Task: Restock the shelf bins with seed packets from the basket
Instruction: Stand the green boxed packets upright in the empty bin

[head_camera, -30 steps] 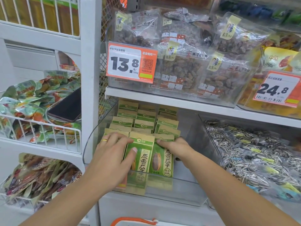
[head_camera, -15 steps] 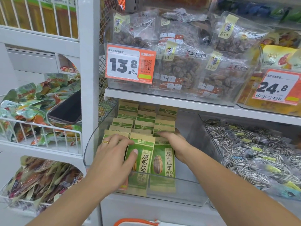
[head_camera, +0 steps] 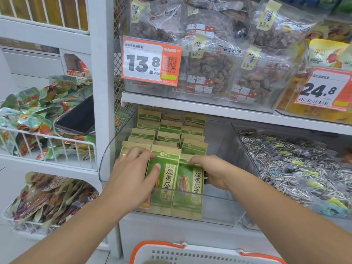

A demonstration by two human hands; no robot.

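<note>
The clear bin (head_camera: 114, 149) around both hands looks well on its way, with rows of green seed packets (head_camera: 169, 128) standing behind the fingers and bare room to the right. The basket (head_camera: 190, 254) sits below the wrists, contents hidden. The left hand (head_camera: 133, 174) lies flat on the front packets; the right hand (head_camera: 213, 172) grips the rightmost front packet (head_camera: 190, 180).

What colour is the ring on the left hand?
Gold; the ring shows clearly on the left hand in the head view.
</note>
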